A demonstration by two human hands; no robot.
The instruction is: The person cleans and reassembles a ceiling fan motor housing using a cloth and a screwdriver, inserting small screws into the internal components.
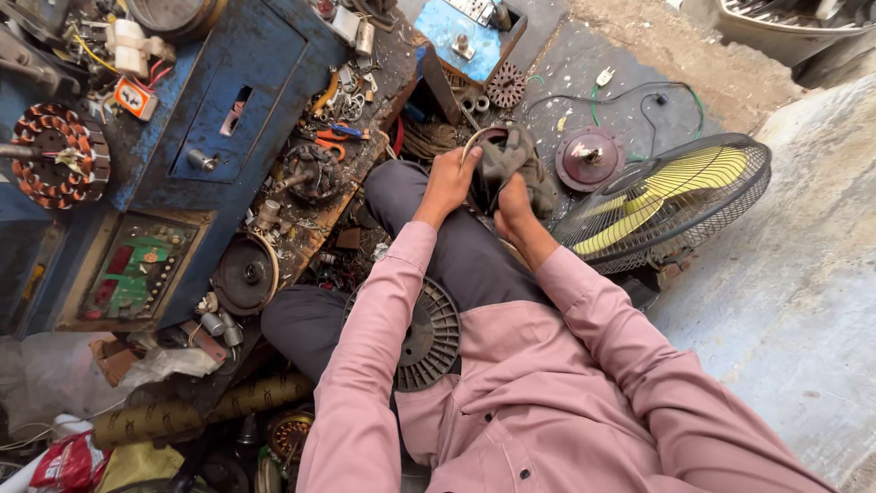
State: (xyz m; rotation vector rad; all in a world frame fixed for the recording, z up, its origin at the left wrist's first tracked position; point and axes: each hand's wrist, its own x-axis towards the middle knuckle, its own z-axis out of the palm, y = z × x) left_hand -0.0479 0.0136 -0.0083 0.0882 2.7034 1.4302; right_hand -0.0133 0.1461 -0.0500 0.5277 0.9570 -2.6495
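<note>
Grey-green rag (516, 164), dirty and bunched, sits at my knee between both hands, wrapped over a round motor part (484, 137) whose pale rim shows at the top. My left hand (449, 183) has its fingers closed on the left edge of that rim and the rag. My right hand (513, 205) grips the rag from below, fingers curled into the cloth; the fingertips themselves are hidden in the folds. Both pink sleeves (584, 301) run down toward the camera, dark grey trousers (456, 246) underneath, legs folded on the floor. A black ribbed plastic disc (429, 333) lies in my lap, well below the hands. Just right of the rag a maroon round motor cover (589, 157) rests on the concrete floor (785, 301), and beside that a fan guard with yellow blades (666, 196) lies tilted. Left of my knee a blue metal desk (228, 100) carries loose scrap: a copper-wound stator (57, 155) at far left, orange-handled pliers (330, 141) near the edge, and a dark round housing (245, 274) leaning at the lower side. A small toothed rotor disc (505, 85) lies above the rag near a blue box (465, 32).
</note>
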